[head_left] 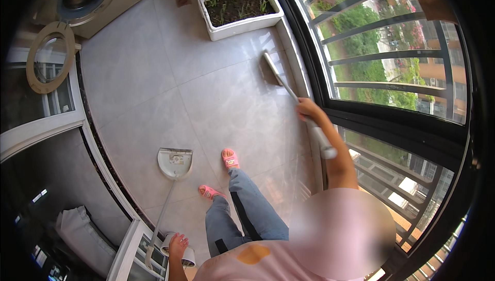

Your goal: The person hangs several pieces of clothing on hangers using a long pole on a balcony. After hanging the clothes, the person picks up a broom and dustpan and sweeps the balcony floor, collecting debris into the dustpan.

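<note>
My right hand [308, 109] is closed round the pale grey handle [290, 94] of a broom, whose thicker end runs back along my forearm. The long, narrow broom head [272, 67] rests on the floor tiles beside the window-side ledge. Low in the view, my left hand [178, 245] has its fingers apart and slightly bent, over or beside a white cylindrical object [188, 257]; whether they touch I cannot tell. Just left of that hand runs the thin handle [164, 210] of a long-handled dustpan. Its white pan [175, 163] lies on the floor, with some small bits in it.
A white planter [242, 10] of soil and seedlings stands at the far side, with another behind it. Far left, a washing machine [98, 3] has its round door [50, 57] swung out. Barred windows [386, 59] line the right. Sliding door frames [85, 121] edge the left.
</note>
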A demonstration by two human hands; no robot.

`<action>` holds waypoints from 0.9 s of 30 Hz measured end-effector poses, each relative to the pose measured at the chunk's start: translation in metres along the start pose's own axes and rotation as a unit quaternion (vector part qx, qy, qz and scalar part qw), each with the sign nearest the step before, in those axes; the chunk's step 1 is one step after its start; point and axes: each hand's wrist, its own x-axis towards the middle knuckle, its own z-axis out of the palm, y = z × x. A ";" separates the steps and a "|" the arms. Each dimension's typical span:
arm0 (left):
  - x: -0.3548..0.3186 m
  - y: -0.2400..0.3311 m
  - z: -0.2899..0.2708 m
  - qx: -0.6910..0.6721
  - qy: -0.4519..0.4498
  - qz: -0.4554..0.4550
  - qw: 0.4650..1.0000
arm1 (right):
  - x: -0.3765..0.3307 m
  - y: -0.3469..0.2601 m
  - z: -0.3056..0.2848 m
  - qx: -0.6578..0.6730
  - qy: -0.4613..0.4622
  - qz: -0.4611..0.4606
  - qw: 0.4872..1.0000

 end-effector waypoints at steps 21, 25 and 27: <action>-0.013 0.002 0.077 0.067 0.002 0.034 0.997 | -0.107 -0.040 0.073 -0.048 -0.032 -0.039 0.998; -0.012 -0.002 0.065 0.063 -0.005 0.044 0.997 | -0.035 -0.052 0.074 -0.174 0.113 -0.102 0.973; -0.015 -0.003 0.062 0.060 0.001 0.048 0.997 | 0.002 -0.068 0.081 -0.188 0.117 -0.025 0.975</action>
